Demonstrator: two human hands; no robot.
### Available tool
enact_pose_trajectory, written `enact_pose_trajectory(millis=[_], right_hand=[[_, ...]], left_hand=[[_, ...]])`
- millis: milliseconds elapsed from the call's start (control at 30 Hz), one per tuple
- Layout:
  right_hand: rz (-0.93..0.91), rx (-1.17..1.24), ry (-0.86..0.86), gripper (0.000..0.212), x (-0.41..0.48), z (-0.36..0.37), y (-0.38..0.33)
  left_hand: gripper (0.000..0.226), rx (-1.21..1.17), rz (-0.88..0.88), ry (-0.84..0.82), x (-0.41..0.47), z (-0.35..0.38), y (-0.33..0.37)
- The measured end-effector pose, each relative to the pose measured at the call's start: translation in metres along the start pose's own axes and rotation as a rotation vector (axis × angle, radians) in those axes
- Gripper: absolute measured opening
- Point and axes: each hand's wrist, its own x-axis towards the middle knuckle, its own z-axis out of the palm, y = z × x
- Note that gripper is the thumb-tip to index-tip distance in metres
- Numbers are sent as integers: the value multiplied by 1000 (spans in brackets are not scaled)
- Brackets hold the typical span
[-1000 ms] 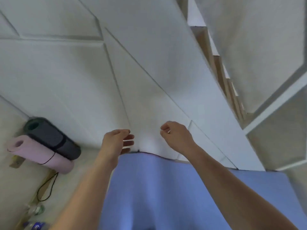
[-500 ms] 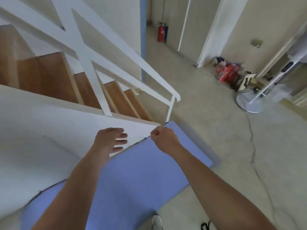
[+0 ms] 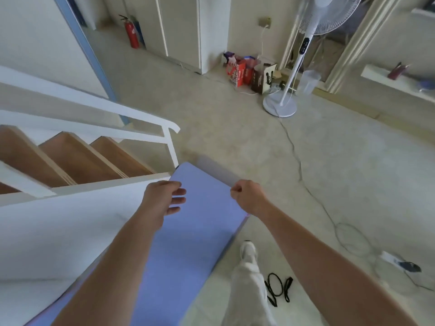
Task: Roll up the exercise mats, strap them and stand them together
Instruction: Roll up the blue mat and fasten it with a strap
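One blue mat (image 3: pixel 200 231) was in view, unrolled, running lengthwise along the white stair panel (image 3: pixel 70 220), far end by the bottom step. Right hand (image 3: pixel 248 196) sat at the mat's far right corner, fingers curled tight, pinching the edge there. Left hand (image 3: pixel 160 198) hovered over the mat's left side near the far end, fingers loosely bent and slightly spread, gripping nothing; contact with the mat couldn't be told. Grey shadow band lay on the concrete floor (image 3: pixel 235 137) just beyond the far edge. Black strap (image 3: pixel 276 288) lay loose on the floor right of the mat, beside the person's shoe (image 3: pixel 248 250). Pedestal fan (image 3: pixel 280 104), shopping bags (image 3: pixel 240 71) and red fire extinguisher (image 3: pixel 131 35) stood well apart by the far walls.
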Motion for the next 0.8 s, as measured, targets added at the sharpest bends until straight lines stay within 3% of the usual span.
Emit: enact_pose_trajectory(millis=[200,367,600,800], right_hand=[[87,-83,-142,20,137,-25,109],[152,-283,-269,27,254,-14,211],[128,-368,-397,28,411,86,300],[95,-355,-402,35,550,215,365]], left_hand=[[16,-51,-175,109,118,116,-1],[13,-44,-307,161,248,202,-49],[8,131,-375,98,425,288,-163],[7,360,-260,-15,577,349,-263]])
